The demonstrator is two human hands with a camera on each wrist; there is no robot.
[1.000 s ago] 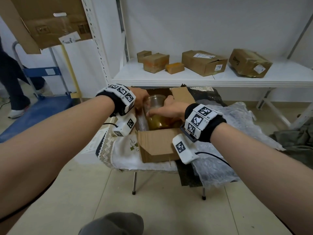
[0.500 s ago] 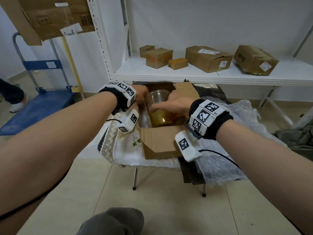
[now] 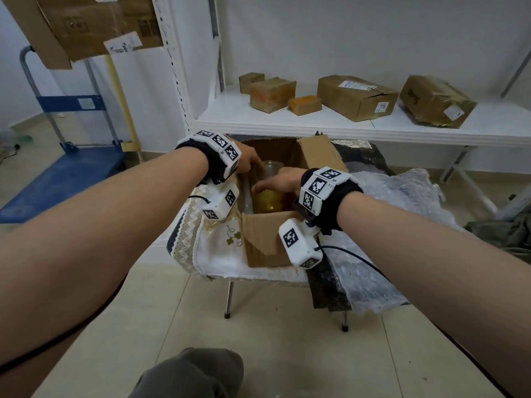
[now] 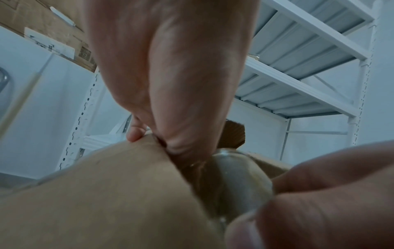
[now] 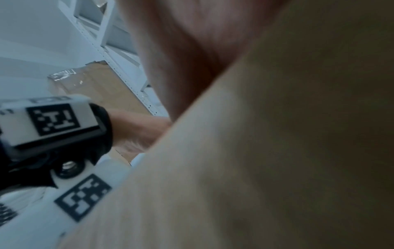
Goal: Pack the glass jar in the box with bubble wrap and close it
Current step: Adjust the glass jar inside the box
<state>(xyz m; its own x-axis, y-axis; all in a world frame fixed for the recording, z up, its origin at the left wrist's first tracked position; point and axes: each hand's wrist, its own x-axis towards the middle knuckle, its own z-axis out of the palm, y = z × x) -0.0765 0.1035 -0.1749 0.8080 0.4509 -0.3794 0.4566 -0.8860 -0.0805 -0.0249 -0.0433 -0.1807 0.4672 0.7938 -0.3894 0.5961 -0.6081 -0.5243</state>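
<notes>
Fingers of the right hand (image 3: 278, 182) reach out fairly straight into the open cardboard box (image 3: 265, 242), the palm lying over the glass jar (image 3: 268, 186); whether they press on the jar or only hover on it, the head view does not show clearly. The left hand (image 3: 247, 162), at 10 o'clock from the right one, grips the left edge of the box: in the left wrist view the thumb (image 4: 187, 94) goes down inside the wall and a fingertip (image 4: 134, 134) curls on the outside, so the cardboard is pinched between them.

The jar stands upright inside the box, toward its left side. It is clear glass with a round open mouth, and its lower part looks amber yellow. A strip of clear plastic, maybe bubble wrap, shows between the jar and the left wall, but it is too small to be sure.

The box sits on a small table with a white embroidered cloth (image 3: 218, 248), its flaps open. At 3 o'clock from the box lies a heap of bubble wrap (image 3: 402, 214). At 12 o'clock a white shelf (image 3: 344, 124) carries several brown parcels.
</notes>
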